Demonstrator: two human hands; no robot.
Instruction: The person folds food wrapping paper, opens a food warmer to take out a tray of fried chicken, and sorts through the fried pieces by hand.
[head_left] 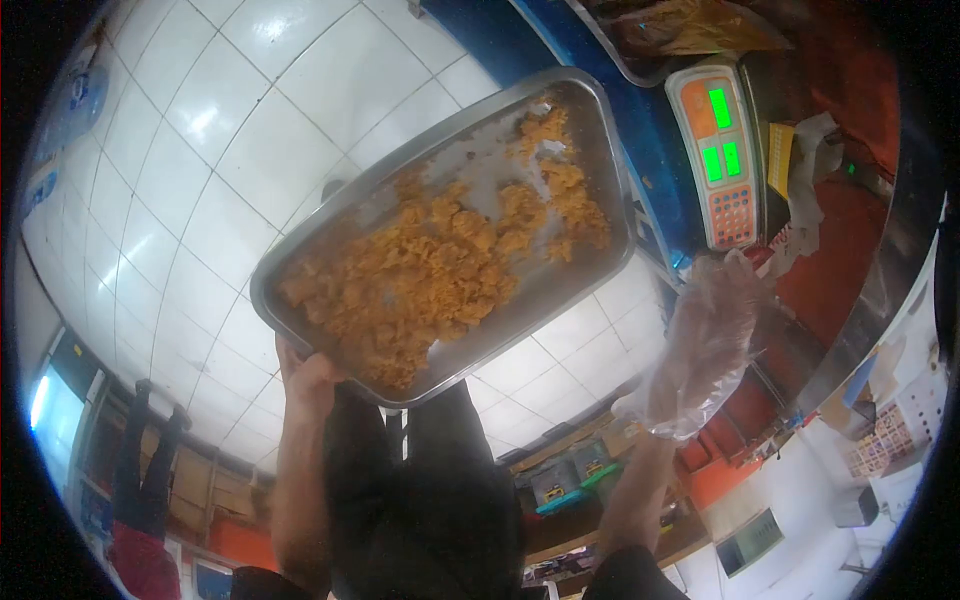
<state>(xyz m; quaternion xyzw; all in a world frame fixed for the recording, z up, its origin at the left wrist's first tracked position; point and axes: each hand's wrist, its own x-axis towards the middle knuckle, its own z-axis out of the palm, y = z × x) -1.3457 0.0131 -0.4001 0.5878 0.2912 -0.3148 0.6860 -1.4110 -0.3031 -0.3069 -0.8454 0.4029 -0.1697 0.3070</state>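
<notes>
A deep metal tray (462, 362) is tilted in front of me, holding many pieces of golden-brown, crumb-coated food that looks like fried chicken (440, 260). My left hand (312, 380) is bare and grips the tray's near-left rim, its thumb by the edge and its other fingers hidden beneath. Apart from the tray on the right, my right hand (705, 335) wears a loose clear plastic glove. Its fingers seem stretched out, though the glove blurs them. They lie just below a digital scale (715, 150) with lit green displays, close to a crumpled whitish plastic sheet (815, 195).
A blue-sided counter (655, 140) with a red top (835, 260) runs along the right, bearing a yellow box (780, 158) and brown paper (690, 28). White floor tiles (200, 200) spread leftward. Another person (140, 530) stands at lower left. Shelves (570, 480) hold assorted goods.
</notes>
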